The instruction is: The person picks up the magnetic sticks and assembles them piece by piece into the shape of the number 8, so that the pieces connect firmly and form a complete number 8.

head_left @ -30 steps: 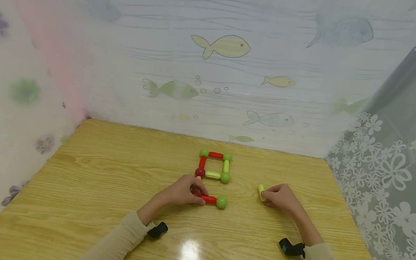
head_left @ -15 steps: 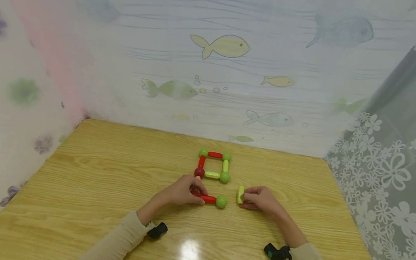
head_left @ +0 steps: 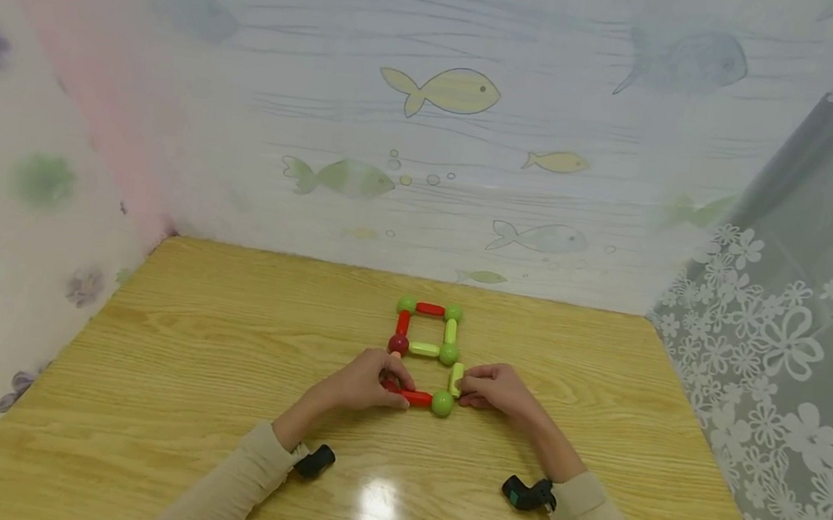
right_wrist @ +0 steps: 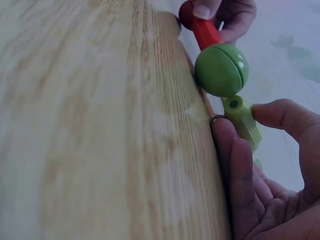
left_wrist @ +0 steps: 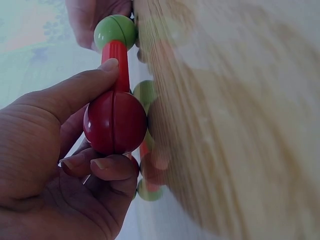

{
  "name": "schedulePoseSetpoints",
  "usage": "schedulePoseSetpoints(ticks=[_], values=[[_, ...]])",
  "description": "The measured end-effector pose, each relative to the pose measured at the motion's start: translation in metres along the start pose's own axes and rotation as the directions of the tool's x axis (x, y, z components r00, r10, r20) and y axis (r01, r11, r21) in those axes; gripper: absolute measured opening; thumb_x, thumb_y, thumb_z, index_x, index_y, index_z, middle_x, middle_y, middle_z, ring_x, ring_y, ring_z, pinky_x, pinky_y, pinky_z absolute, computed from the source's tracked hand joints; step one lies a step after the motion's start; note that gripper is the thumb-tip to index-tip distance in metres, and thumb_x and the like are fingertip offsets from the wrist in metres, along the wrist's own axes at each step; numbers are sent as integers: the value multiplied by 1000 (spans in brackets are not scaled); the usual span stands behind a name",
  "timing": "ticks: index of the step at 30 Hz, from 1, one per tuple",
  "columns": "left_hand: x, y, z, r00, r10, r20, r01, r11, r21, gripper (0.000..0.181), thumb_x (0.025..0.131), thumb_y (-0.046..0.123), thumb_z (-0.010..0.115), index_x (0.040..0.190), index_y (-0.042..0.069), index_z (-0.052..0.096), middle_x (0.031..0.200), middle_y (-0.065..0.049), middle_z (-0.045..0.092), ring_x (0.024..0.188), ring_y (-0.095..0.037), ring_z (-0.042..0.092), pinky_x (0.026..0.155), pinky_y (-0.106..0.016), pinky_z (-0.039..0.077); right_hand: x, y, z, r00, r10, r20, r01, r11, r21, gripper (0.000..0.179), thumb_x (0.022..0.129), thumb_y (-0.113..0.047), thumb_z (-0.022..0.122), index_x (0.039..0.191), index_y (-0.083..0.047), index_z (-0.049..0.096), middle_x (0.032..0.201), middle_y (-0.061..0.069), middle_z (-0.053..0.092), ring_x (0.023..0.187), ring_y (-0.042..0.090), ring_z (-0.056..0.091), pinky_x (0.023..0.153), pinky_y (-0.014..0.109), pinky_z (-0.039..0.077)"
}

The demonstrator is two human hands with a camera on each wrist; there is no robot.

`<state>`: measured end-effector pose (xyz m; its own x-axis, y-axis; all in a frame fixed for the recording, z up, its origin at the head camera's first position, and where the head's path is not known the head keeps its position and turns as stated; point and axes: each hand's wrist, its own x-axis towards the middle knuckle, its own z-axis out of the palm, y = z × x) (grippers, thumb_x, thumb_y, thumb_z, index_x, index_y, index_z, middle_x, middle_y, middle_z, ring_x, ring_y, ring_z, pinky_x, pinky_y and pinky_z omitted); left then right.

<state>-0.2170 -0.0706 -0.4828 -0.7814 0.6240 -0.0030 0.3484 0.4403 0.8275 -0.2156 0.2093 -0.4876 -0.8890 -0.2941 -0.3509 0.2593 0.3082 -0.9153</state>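
My left hand (head_left: 367,381) grips the near left corner of a ball-and-rod building toy. Its thumb lies on a red rod (left_wrist: 116,60), and fingers curl under a dark red ball (left_wrist: 115,122). A green ball (head_left: 442,403) sits at that rod's right end. Between thumb and fingers, my right hand (head_left: 498,388) pinches a yellow-green rod (right_wrist: 242,120), whose end with a round dark spot lies right by the green ball in the right wrist view. Behind, several rods and balls form a square, with a maroon ball (head_left: 398,344) and a green ball (head_left: 448,353) at its near corners.
The toy lies on a wooden table (head_left: 231,309). A fish-patterned curtain (head_left: 435,145) hangs along the back edge, and a flower-patterned grey curtain (head_left: 790,371) is on the right. Each wrist wears a small black camera (head_left: 529,494).
My right hand has moved left with the yellow-green rod, bringing it beside the right side of the toy. The left hand has stayed in place.
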Motion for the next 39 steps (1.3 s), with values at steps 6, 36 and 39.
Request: schedulePoseSetpoints(ticks=[6,36,39], values=[[-2,0,1,1000,-11,4,11,1000,-22,13,85,12,83,97,11,79,93,2,70,79,-11,55,70,-24,47,0,-1,2,1000,-4,21,4,1000,8,42,97,-14,65,126,15,60,93,6,75,80,11,72,74,23,58],[1,5,2,1000,7,-4,-7,1000,-26,13,85,10,84,96,8,78,92,0,71,72,-10,53,64,-22,45,6,-6,11,999,27,-35,-28,999,-20,42,95,-21,69,123,10,66,98,8,75,81,11,70,77,26,59],[1,6,2,1000,11,-4,-11,1000,-25,12,85,11,84,96,8,78,92,0,71,73,-10,53,65,-22,45,7,-6,12,999,21,-38,-23,999,-35,41,95,-21,68,122,10,67,98,8,75,81,11,70,76,25,58]])
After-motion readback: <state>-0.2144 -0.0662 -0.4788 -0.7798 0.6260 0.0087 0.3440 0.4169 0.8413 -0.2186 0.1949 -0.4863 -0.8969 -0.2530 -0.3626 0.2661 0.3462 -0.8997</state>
